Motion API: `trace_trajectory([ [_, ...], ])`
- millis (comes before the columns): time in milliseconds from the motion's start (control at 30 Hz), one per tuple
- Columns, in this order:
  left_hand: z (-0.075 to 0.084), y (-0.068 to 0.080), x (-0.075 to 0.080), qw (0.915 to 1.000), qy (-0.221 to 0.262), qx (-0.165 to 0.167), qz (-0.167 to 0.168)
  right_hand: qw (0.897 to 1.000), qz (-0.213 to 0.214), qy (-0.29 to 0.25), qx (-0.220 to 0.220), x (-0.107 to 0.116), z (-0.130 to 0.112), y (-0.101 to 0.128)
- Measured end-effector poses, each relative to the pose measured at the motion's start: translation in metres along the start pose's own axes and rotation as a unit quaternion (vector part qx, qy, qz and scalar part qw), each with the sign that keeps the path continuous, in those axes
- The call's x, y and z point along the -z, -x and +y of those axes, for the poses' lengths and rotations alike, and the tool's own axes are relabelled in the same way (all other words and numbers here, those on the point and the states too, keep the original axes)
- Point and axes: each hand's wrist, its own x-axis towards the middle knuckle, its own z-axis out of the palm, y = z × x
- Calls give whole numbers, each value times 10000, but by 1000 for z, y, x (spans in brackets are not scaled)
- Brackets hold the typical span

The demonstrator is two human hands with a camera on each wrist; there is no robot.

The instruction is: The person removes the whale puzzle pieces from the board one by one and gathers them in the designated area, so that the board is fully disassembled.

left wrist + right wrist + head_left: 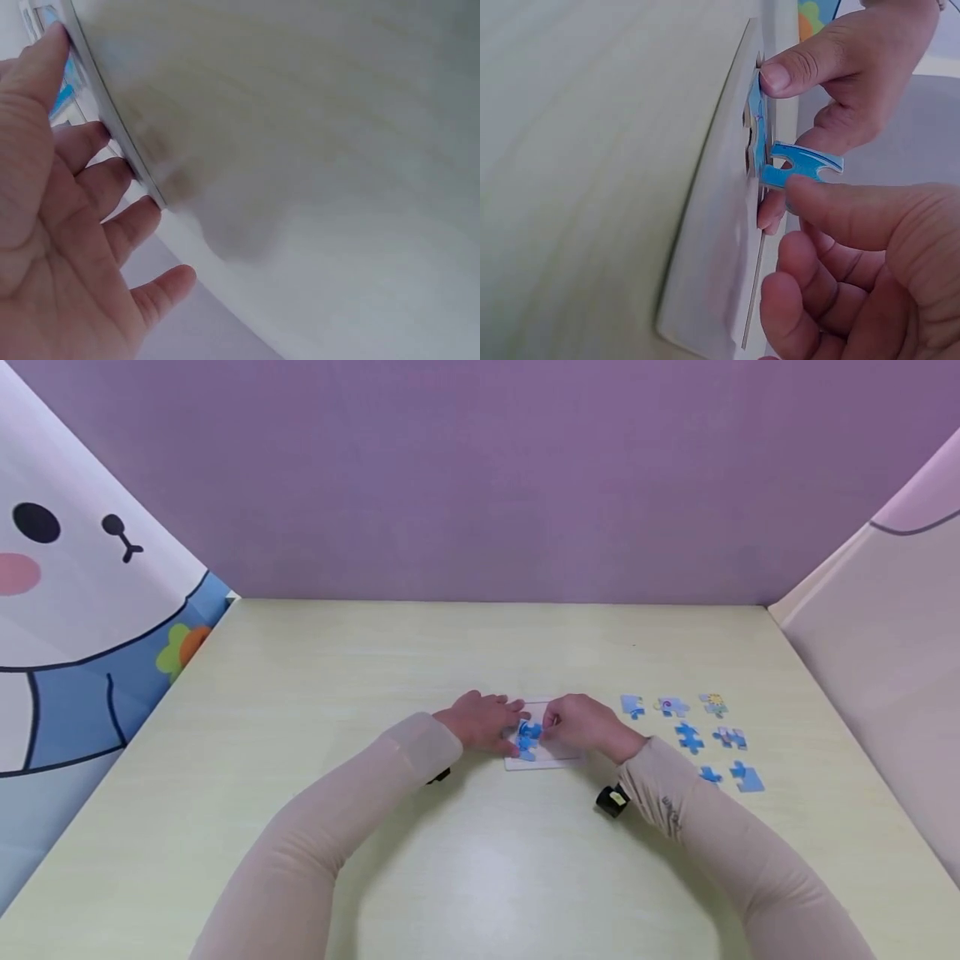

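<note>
A pale puzzle board (555,762) lies on the table between both hands, with joined blue puzzle pieces (527,747) on its left part. At the board's left side rests my left hand (483,721), its thumb touching the laid pieces. In the left wrist view several fingertips (120,171) of that hand lie against the board's edge. My right hand (588,725) pinches a blue puzzle piece (806,161) between thumb and index finger. That piece is tilted up from the board, close against the laid pieces. Its contact with them is partly hidden.
Several loose puzzle pieces (688,738) lie spread on the table to the right, some partly behind the right sleeve (690,797). A purple panel (480,485) stands along the back edge. A cartoon-printed panel (82,610) borders the left side.
</note>
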Motion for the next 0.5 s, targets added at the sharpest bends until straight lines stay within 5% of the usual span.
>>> trace_trajectory([
  [500,2,2,4,9993,-118,119,-325,9993,213,-205,210,4,6,4],
])
